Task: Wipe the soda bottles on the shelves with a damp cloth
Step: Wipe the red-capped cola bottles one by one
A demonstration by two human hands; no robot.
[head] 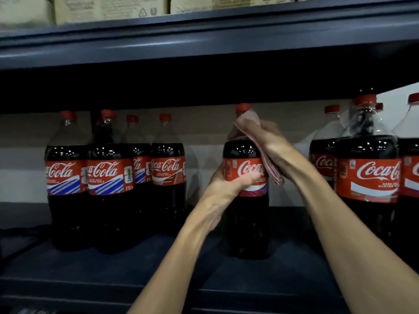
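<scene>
While the bottle (246, 223) stood upright on the shelf (136, 268), straight ahead between the hands, the left hand (226, 184) gripped its middle, and the right hand (269, 141), nearer the neck, clutched a folded cloth (260, 155) against its right shoulder.

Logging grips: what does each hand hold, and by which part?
Left hand grips the middle bottle at its label; right hand holds the folded cloth against its shoulder.

Dim, soft-focus wide-angle view; glare specks on bottles (246, 189).
</scene>
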